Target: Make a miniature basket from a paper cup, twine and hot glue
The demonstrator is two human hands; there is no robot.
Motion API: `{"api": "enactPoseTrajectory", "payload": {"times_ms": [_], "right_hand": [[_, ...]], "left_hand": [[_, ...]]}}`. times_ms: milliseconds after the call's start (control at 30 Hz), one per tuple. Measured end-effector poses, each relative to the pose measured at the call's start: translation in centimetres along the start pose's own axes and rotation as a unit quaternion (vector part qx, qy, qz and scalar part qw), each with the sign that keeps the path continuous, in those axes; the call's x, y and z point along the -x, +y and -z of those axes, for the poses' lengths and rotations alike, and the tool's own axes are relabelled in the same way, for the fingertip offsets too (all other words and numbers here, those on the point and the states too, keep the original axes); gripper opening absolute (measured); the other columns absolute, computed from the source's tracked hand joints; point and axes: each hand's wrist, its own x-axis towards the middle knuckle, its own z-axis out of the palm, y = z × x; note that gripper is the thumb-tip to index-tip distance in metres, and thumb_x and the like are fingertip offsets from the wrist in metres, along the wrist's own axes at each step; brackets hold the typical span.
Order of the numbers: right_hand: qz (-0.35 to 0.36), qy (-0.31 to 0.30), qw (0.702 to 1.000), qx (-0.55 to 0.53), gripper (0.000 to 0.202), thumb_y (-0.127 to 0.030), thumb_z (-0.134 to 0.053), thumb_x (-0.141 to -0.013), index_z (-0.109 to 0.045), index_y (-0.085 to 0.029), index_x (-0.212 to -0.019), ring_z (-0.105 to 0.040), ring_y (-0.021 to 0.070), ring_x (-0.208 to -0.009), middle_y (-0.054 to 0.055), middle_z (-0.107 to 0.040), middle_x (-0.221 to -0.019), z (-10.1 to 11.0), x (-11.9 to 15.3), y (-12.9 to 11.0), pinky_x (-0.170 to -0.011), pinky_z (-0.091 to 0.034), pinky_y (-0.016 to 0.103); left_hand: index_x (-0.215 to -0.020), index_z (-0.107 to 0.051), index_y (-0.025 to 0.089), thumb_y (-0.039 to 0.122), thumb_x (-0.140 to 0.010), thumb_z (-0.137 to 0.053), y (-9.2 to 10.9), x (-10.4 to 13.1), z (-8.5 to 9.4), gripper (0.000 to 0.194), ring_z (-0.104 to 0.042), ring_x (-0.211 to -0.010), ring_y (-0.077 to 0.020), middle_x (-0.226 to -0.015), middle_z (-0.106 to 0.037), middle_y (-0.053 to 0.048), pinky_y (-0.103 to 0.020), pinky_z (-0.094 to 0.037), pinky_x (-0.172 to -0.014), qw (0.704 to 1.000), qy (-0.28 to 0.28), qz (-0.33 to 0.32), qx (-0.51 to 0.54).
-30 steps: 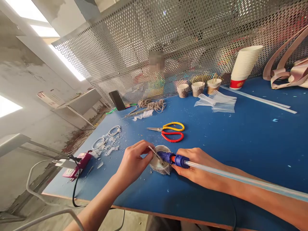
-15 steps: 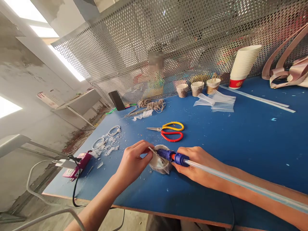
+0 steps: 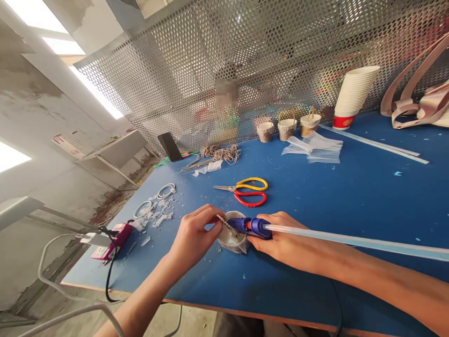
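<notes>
A small cup [image 3: 234, 244] wrapped in light material stands on the table in front of me. My left hand [image 3: 197, 230] is closed at its left rim, thumb and fingers pinching a thin twisted cord [image 3: 225, 221] that slants down over the cup's opening. My right hand [image 3: 286, 241] grips a blue glue gun [image 3: 258, 228]. Its nose points left into the cup beside the cord; the tip itself is hidden. A long translucent glue stick [image 3: 336, 238] sticks out from the gun's rear across my right forearm. Scissors [image 3: 251, 192] with yellow and red handles lie just beyond the cup.
On the blue table [image 3: 351, 201] are plastic scraps [image 3: 161, 217], a purple power strip [image 3: 119, 236], a phone [image 3: 170, 147], tangled cord [image 3: 224, 153], several small cup baskets [image 3: 287, 128], white strips [image 3: 324, 149] and stacked paper cups [image 3: 356, 96]. A perforated metal screen [image 3: 182, 84] rises behind.
The rear of the glue gun has swung a little, so the glue stick lies flatter and higher over my right forearm. My left hand, the cord and the cup look unmoved.
</notes>
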Motion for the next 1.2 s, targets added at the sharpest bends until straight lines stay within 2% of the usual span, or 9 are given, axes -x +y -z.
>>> {"api": "enactPoseTrajectory", "payload": {"times_ms": [267,433,567,733,1200], "right_hand": [[0.000,0.033,0.999,0.018,0.019,-0.025,-0.056,-0.079,-0.048,-0.020,-0.063,-0.038,0.0102,-0.051,-0.003,-0.055,-0.059,0.32,0.14,-0.16,-0.049,-0.030,0.024],[0.003,0.016,1.000,0.007,0.022,-0.025,-0.054,-0.080,-0.044,-0.020,-0.061,-0.036,0.0100,-0.050,-0.004,-0.049,-0.057,0.80,0.16,-0.55,-0.047,-0.027,0.023],[0.018,-0.005,1.000,0.012,0.022,-0.026,-0.051,-0.081,-0.045,-0.020,-0.061,-0.039,0.0108,-0.054,-0.004,-0.050,-0.059,0.70,-0.03,-0.32,-0.051,-0.028,0.023],[0.042,0.021,0.999,0.024,0.022,-0.025,-0.051,-0.082,-0.048,-0.020,-0.061,-0.041,0.0112,-0.055,-0.004,-0.050,-0.058,0.22,-0.35,0.09,-0.054,-0.029,0.024],[0.078,0.027,0.996,0.027,0.023,-0.023,-0.049,-0.084,-0.049,-0.020,-0.061,-0.045,0.0116,-0.056,-0.004,-0.053,-0.059,0.51,-0.14,0.00,-0.054,-0.032,0.023]], "left_hand": [[-0.079,-0.062,0.018,0.007,-0.074,-0.048,0.05,0.04,0.07,0.019,-0.058,-0.059,-0.0083,-0.070,-0.064,0.001,-0.014,-0.046,-0.049,1.000,-0.004,-0.002,0.002],[-0.079,-0.062,0.018,0.006,-0.074,-0.047,0.01,0.05,0.03,0.019,-0.057,-0.060,-0.0084,-0.071,-0.063,0.000,-0.013,-0.045,-0.047,1.000,-0.005,0.003,0.000],[-0.079,-0.061,0.019,0.006,-0.074,-0.047,0.07,0.08,0.08,0.020,-0.057,-0.060,-0.0085,-0.071,-0.062,0.001,-0.013,-0.046,-0.047,1.000,-0.009,0.004,-0.004],[-0.079,-0.062,0.018,0.007,-0.074,-0.047,0.23,0.09,0.23,0.019,-0.058,-0.061,-0.0088,-0.071,-0.064,0.000,-0.013,-0.046,-0.047,1.000,-0.009,-0.001,-0.006],[-0.078,-0.063,0.018,0.009,-0.075,-0.047,0.18,0.12,0.17,0.019,-0.058,-0.062,-0.0094,-0.071,-0.064,-0.001,-0.013,-0.047,-0.045,1.000,-0.011,0.012,-0.002]]}}
